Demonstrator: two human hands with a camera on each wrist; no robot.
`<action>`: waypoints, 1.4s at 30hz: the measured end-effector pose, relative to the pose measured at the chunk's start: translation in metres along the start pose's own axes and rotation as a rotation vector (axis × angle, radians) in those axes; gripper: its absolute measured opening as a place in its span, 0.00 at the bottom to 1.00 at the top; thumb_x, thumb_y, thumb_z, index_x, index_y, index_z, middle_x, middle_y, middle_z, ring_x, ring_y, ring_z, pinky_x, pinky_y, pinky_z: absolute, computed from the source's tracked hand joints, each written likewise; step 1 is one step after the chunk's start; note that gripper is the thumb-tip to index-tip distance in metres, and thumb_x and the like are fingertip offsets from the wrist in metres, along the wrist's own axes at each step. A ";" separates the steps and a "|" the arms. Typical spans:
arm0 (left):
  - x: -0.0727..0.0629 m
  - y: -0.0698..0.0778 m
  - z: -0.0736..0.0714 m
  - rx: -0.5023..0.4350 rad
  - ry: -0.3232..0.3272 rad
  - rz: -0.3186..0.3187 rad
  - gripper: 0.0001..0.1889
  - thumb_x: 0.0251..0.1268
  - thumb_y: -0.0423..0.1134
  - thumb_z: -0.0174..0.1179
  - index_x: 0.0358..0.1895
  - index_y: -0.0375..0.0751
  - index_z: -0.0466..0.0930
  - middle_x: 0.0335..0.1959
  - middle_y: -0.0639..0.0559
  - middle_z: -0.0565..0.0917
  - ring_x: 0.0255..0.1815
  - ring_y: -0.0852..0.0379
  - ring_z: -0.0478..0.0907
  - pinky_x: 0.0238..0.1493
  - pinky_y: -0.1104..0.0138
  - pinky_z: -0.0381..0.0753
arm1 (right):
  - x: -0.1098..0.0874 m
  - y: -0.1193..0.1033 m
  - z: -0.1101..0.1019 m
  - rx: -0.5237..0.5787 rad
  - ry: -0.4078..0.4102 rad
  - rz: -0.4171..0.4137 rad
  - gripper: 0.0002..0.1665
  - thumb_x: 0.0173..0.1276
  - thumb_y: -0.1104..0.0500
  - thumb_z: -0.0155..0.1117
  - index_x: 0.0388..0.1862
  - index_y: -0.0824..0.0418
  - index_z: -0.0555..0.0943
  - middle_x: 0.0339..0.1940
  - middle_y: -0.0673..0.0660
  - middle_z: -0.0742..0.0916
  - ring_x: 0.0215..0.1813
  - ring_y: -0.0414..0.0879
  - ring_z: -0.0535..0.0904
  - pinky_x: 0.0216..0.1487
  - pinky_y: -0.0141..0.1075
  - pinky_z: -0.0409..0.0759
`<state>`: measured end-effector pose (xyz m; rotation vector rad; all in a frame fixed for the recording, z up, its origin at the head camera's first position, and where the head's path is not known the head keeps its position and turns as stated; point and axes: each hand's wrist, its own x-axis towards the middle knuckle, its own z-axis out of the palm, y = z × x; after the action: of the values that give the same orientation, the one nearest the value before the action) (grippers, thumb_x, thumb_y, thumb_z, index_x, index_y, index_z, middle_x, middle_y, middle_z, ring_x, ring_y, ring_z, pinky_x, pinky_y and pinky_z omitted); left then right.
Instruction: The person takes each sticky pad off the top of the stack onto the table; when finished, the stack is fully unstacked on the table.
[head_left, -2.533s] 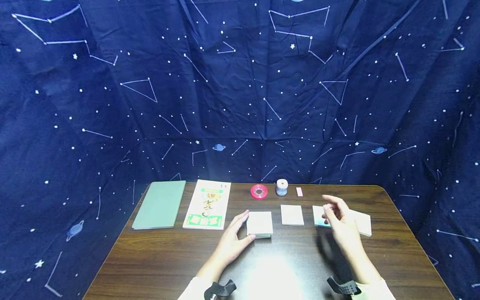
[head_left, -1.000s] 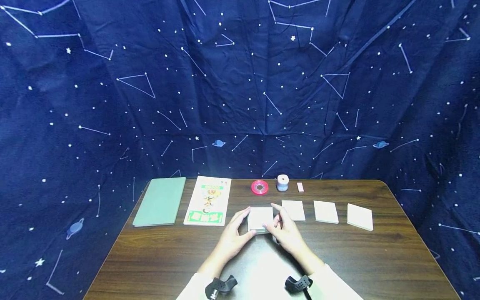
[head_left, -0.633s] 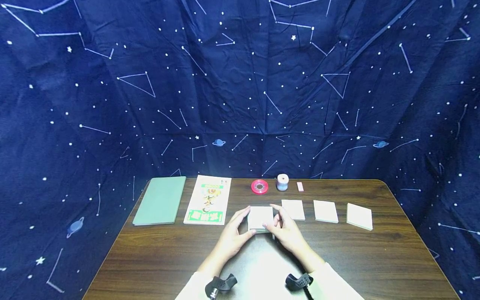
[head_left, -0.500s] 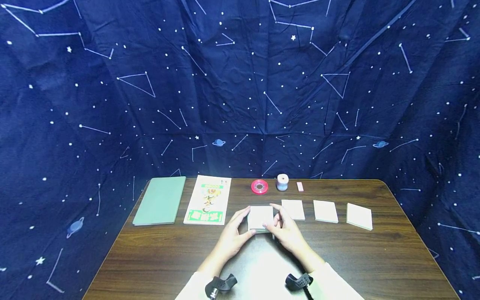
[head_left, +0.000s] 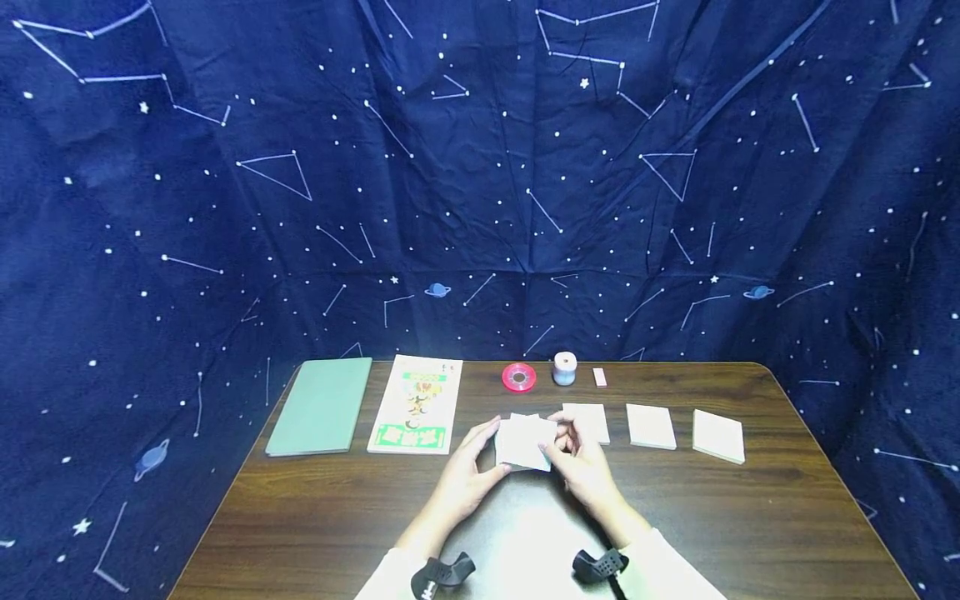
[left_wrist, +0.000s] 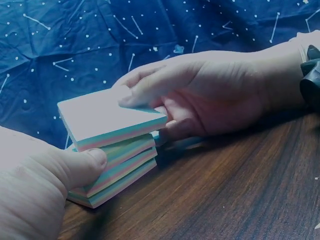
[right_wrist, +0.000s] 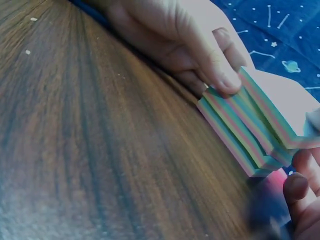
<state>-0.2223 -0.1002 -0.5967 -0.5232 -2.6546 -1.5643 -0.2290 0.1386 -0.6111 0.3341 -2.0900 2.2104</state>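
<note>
Head view: above, facing forward-down, farther off. Wrist views: low, close, opposite sides, sharing pad stack (left_wrist: 120, 159).

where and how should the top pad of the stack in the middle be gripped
Probably by its right edge, coming from the right: the top pad sits askew on the stack, its right side jutting past the rest, so it can be pinched from above and below. The right grip pinches it there, while the left grip holds the stack's left side.
</note>
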 end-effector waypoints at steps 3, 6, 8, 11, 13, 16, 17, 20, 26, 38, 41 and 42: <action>0.000 -0.001 -0.001 -0.001 0.002 0.003 0.40 0.68 0.37 0.74 0.82 0.40 0.70 0.83 0.49 0.72 0.86 0.45 0.66 0.89 0.45 0.60 | -0.001 -0.002 0.001 0.039 0.054 -0.004 0.26 0.73 0.69 0.72 0.66 0.68 0.73 0.43 0.57 0.82 0.35 0.35 0.78 0.28 0.23 0.77; -0.001 0.000 -0.002 0.003 0.006 0.007 0.39 0.68 0.37 0.74 0.81 0.39 0.70 0.83 0.48 0.72 0.86 0.43 0.67 0.89 0.44 0.60 | -0.004 -0.005 0.002 0.086 0.065 -0.034 0.27 0.74 0.69 0.71 0.66 0.73 0.71 0.44 0.55 0.82 0.36 0.35 0.81 0.32 0.26 0.81; -0.002 0.001 -0.002 0.001 0.004 0.007 0.39 0.68 0.38 0.75 0.81 0.38 0.70 0.83 0.47 0.72 0.86 0.42 0.67 0.89 0.43 0.60 | -0.007 -0.008 0.002 0.112 0.062 -0.052 0.28 0.74 0.71 0.69 0.67 0.75 0.69 0.44 0.53 0.82 0.32 0.35 0.82 0.27 0.29 0.82; -0.003 0.002 0.001 -0.006 -0.008 0.006 0.40 0.68 0.38 0.74 0.82 0.38 0.69 0.84 0.47 0.72 0.87 0.42 0.66 0.89 0.43 0.59 | -0.011 -0.012 -0.001 0.139 0.087 -0.069 0.28 0.74 0.73 0.67 0.66 0.79 0.67 0.42 0.51 0.85 0.27 0.36 0.82 0.21 0.32 0.83; -0.003 0.002 0.003 -0.013 -0.017 -0.001 0.40 0.69 0.39 0.74 0.82 0.39 0.69 0.84 0.49 0.71 0.87 0.43 0.65 0.89 0.44 0.59 | -0.012 -0.016 -0.004 0.157 0.115 -0.075 0.28 0.74 0.75 0.67 0.66 0.82 0.65 0.41 0.50 0.86 0.24 0.37 0.81 0.19 0.34 0.84; -0.002 0.003 0.007 -0.015 -0.021 -0.006 0.40 0.69 0.40 0.74 0.83 0.40 0.68 0.85 0.51 0.70 0.87 0.43 0.65 0.89 0.44 0.60 | -0.014 -0.021 -0.008 0.168 0.158 -0.084 0.30 0.73 0.75 0.68 0.67 0.83 0.66 0.38 0.50 0.87 0.22 0.37 0.80 0.17 0.35 0.83; -0.002 0.003 0.007 -0.014 -0.021 -0.003 0.40 0.70 0.40 0.74 0.83 0.40 0.68 0.85 0.50 0.71 0.87 0.43 0.65 0.89 0.44 0.61 | -0.014 -0.023 -0.009 0.165 0.164 -0.090 0.30 0.73 0.75 0.68 0.67 0.84 0.66 0.38 0.50 0.88 0.22 0.37 0.80 0.17 0.35 0.82; -0.002 0.003 0.009 -0.007 -0.017 -0.004 0.40 0.70 0.41 0.74 0.82 0.40 0.69 0.84 0.50 0.71 0.87 0.43 0.65 0.88 0.44 0.61 | -0.016 -0.028 -0.014 0.122 0.173 -0.100 0.29 0.73 0.74 0.69 0.67 0.81 0.69 0.39 0.51 0.88 0.24 0.36 0.80 0.16 0.37 0.82; -0.002 0.003 0.008 0.006 -0.011 -0.004 0.40 0.70 0.42 0.74 0.82 0.40 0.69 0.84 0.49 0.72 0.87 0.43 0.65 0.89 0.44 0.60 | -0.025 -0.033 -0.032 0.004 0.175 -0.111 0.24 0.72 0.75 0.69 0.64 0.78 0.74 0.38 0.50 0.88 0.26 0.35 0.81 0.13 0.40 0.80; -0.005 -0.003 0.001 0.020 0.012 0.042 0.38 0.70 0.42 0.74 0.80 0.37 0.71 0.83 0.45 0.73 0.85 0.39 0.67 0.87 0.41 0.62 | -0.045 -0.039 -0.069 -0.089 0.219 -0.070 0.22 0.75 0.74 0.68 0.64 0.79 0.74 0.37 0.48 0.88 0.27 0.35 0.80 0.22 0.30 0.80; -0.003 -0.002 -0.001 0.017 0.017 0.054 0.39 0.70 0.42 0.74 0.80 0.35 0.71 0.82 0.44 0.73 0.85 0.39 0.68 0.87 0.41 0.62 | -0.046 -0.037 -0.077 -0.110 0.250 -0.076 0.21 0.74 0.75 0.67 0.63 0.78 0.76 0.36 0.47 0.87 0.30 0.35 0.80 0.26 0.27 0.80; -0.003 -0.002 -0.002 0.012 0.019 0.052 0.39 0.69 0.41 0.74 0.81 0.36 0.70 0.82 0.44 0.73 0.85 0.40 0.68 0.87 0.42 0.62 | -0.046 -0.036 -0.079 -0.109 0.264 -0.074 0.20 0.74 0.75 0.67 0.62 0.78 0.76 0.36 0.47 0.87 0.30 0.34 0.80 0.27 0.26 0.79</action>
<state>-0.2205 -0.1037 -0.5973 -0.5683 -2.6129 -1.5305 -0.1849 0.2238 -0.5890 0.1025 -2.0108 1.9682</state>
